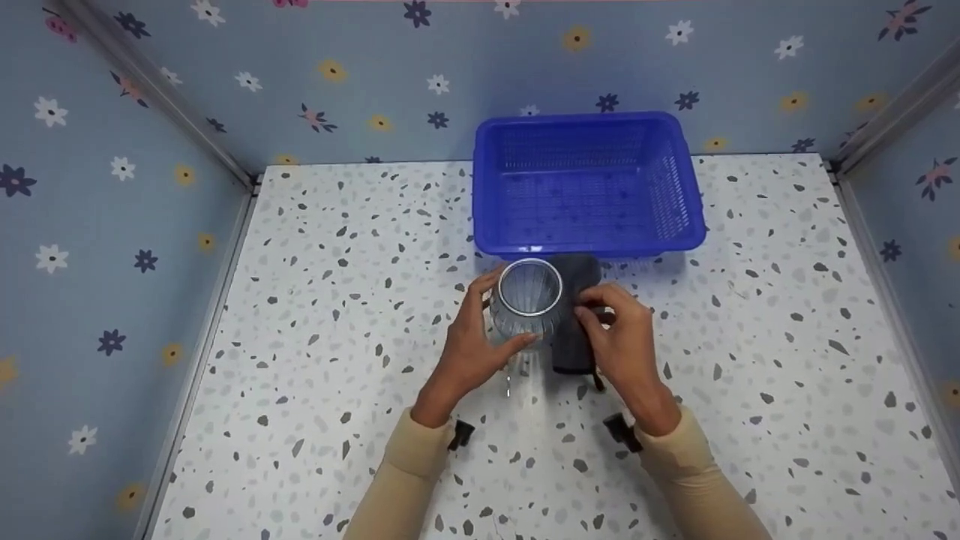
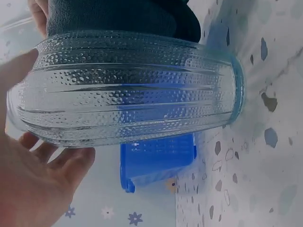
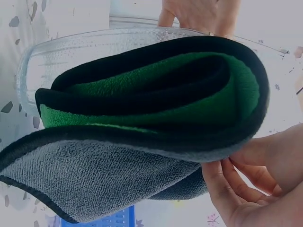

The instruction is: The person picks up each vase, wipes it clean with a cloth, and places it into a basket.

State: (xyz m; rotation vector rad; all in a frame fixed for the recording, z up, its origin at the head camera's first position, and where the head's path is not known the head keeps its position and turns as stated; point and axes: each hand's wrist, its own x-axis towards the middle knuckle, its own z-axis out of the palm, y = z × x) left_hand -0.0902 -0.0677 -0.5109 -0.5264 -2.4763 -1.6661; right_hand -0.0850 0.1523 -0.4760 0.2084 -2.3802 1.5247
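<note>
A clear ribbed glass vase [image 1: 527, 324] with a dotted texture stands upright on the table, in front of the basket. My left hand [image 1: 474, 337] grips it around its upper body, thumb on the near side and fingers behind. Pressed against the right side of the vase is a folded cloth [image 1: 574, 337], grey outside with green inner folds [image 3: 151, 101] and black edging. My right hand [image 1: 621, 337] pinches the cloth between thumb and fingers. In the left wrist view the vase [image 2: 128, 94] lies across the picture with the dark cloth [image 2: 113, 16] beside it.
A blue plastic basket [image 1: 589, 246] with perforated walls stands behind the vase and cloth, near the back wall. The speckled white table [image 1: 360, 300] extends to both sides. Flower-patterned panels [image 1: 270, 45] enclose the back and sides.
</note>
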